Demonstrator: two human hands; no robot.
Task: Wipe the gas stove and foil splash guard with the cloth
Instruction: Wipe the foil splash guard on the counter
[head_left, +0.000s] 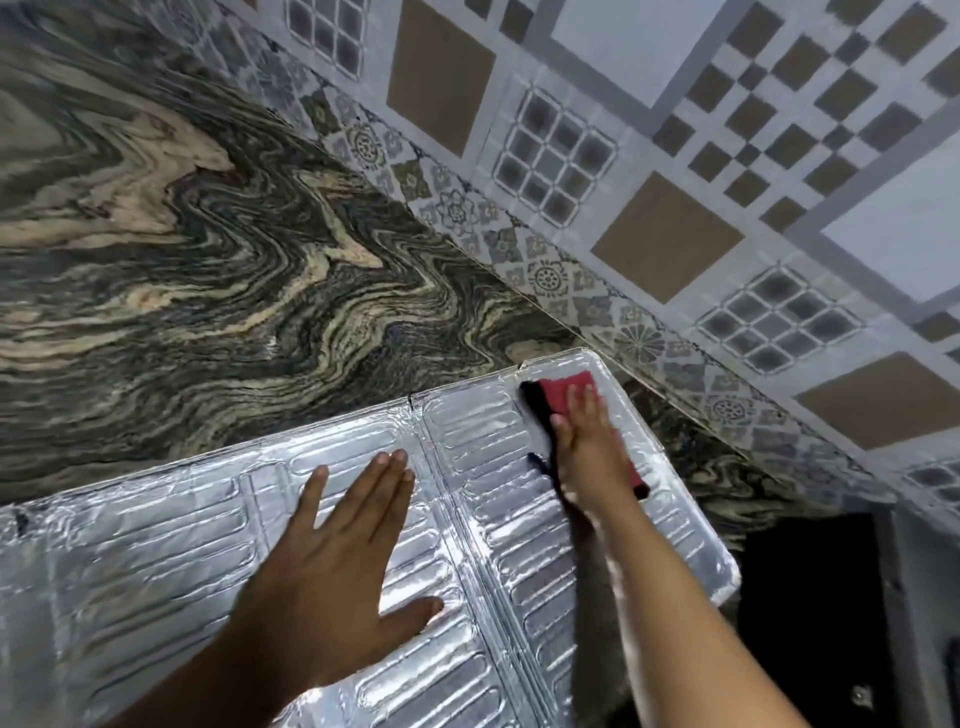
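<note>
The silver foil splash guard (171, 525) lies flat across the lower half of the view, ribbed and shiny, with a fold line down its middle. My left hand (337, 561) rests flat on it with straight, spread fingers. My right hand (592, 447) presses a red and black cloth (563, 387) onto the guard's far right panel, fingers straight on top of the cloth. The gas stove is only a dark shape (810, 613) at the lower right, mostly out of sight.
The guard lies on a dark, wavy-veined stone counter (208, 249). A patterned tile wall (675, 156) runs diagonally behind it. The guard's right edge (727, 571) hangs over the dark area.
</note>
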